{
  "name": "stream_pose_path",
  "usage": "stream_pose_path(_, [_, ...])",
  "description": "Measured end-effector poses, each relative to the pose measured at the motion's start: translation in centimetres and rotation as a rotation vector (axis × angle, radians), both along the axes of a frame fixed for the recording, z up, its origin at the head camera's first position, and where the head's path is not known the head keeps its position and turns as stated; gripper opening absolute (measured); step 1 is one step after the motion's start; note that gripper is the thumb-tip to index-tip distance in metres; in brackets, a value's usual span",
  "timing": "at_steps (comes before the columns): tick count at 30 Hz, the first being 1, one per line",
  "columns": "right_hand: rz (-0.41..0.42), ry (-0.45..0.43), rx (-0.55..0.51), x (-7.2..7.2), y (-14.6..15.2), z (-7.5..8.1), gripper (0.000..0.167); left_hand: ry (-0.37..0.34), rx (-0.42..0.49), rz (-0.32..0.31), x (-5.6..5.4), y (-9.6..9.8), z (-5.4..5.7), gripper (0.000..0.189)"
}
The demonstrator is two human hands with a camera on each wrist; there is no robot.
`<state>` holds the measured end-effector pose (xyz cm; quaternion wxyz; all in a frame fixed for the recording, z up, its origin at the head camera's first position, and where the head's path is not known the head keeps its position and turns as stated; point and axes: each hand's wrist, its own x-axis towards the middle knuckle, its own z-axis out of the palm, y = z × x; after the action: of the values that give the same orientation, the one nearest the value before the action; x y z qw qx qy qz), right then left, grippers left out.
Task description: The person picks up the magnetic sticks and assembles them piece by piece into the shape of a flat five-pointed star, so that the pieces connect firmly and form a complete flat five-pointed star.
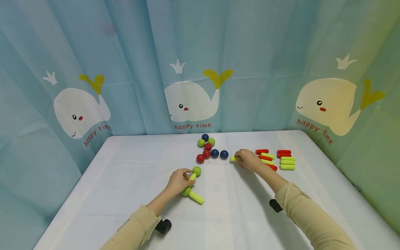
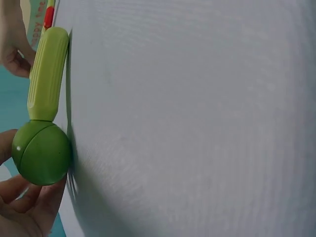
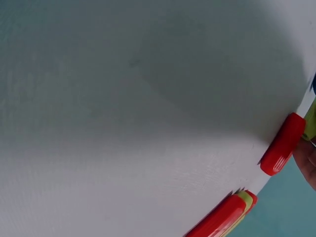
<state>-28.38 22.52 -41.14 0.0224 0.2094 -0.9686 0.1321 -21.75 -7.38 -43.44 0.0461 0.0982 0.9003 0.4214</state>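
Observation:
My left hand (image 1: pixel 178 181) grips a yellow-green rod (image 1: pixel 193 176) that runs between two green balls, the far ball (image 1: pixel 196 171) and the near ball (image 1: pixel 186 191). A second yellow-green rod (image 1: pixel 196 198) extends from the near ball toward the front right; the left wrist view shows this ball (image 2: pixel 41 153) and ribbed rod (image 2: pixel 48 74) end to end, close over the table. My right hand (image 1: pixel 247 159) pinches another yellow-green rod (image 1: pixel 233 159), its tip pointing left, near a dark blue ball (image 1: pixel 224 154). The right wrist view has a red rod (image 3: pixel 283 144) beside the right fingers.
Red balls (image 1: pixel 200 158), blue balls (image 1: pixel 205 137) and green balls (image 1: pixel 201 142) cluster at the table's back middle. On the right lie mixed red and yellow-green rods (image 1: pixel 267 156), with stacked red rods (image 1: pixel 284 153) and yellow-green rods (image 1: pixel 287 167) beyond. A whale-print curtain (image 1: pixel 125 62) hangs behind the white table (image 1: pixel 118 173).

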Motion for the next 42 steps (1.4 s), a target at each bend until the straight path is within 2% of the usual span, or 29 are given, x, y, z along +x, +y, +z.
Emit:
stream_pose_path(5, [0.040, 0.011, 0.036, 0.0, -0.6, -0.2, 0.016, 0.050, -0.045, -0.012, 0.3, -0.2, 0.5, 0.042])
stream_pose_path(9, [0.060, 0.008, 0.041, 0.0, -0.9, -0.4, 0.016, 0.120, -0.115, -0.067, 1.4, -0.5, 0.8, 0.041])
stream_pose_path(11, [0.071, 0.004, 0.044, 0.0, -1.0, -0.5, 0.017, 0.167, -0.164, -0.113, 2.2, -0.7, 1.0, 0.037])
stream_pose_path(16, [0.059, -0.013, 0.061, 0.0, -0.9, -0.3, 0.018, 0.360, -0.350, -0.237, 4.2, -0.8, 1.5, 0.022])
stream_pose_path(18, [0.065, -0.004, 0.061, -0.2, -0.9, -0.2, 0.019, 0.421, -0.417, -0.267, 4.7, -0.6, 1.6, 0.020])
stream_pose_path(21, [0.102, 0.021, 0.056, -0.5, -1.2, 0.3, 0.018, 0.462, -0.505, -0.291, 4.9, -0.4, 1.6, 0.022])
stream_pose_path(25, [0.124, 0.020, 0.031, -0.9, -2.5, 1.0, 0.016, 0.469, -0.579, -0.302, 4.7, -0.3, 1.1, 0.025])
stream_pose_path(27, [0.118, 0.024, 0.022, -1.2, -3.2, 1.2, 0.012, 0.457, -0.588, -0.303, 4.7, -0.3, 0.8, 0.026])
stream_pose_path(31, [0.108, 0.064, -0.022, -1.9, -4.5, 1.2, 0.004, 0.420, -0.571, -0.305, 4.6, -0.3, 0.5, 0.021])
stream_pose_path(35, [0.083, 0.081, -0.071, -2.6, -5.4, 1.2, 0.008, 0.415, -0.560, -0.312, 4.5, -0.3, 0.5, 0.017])
stream_pose_path(38, [0.065, 0.068, -0.099, -2.9, -5.9, 1.2, 0.005, 0.412, -0.551, -0.312, 4.4, -0.5, 0.6, 0.017])
stream_pose_path(42, [0.104, 0.057, -0.139, -3.4, -6.6, 1.1, 0.005, 0.400, -0.515, -0.305, 4.2, -0.8, 0.6, 0.018])
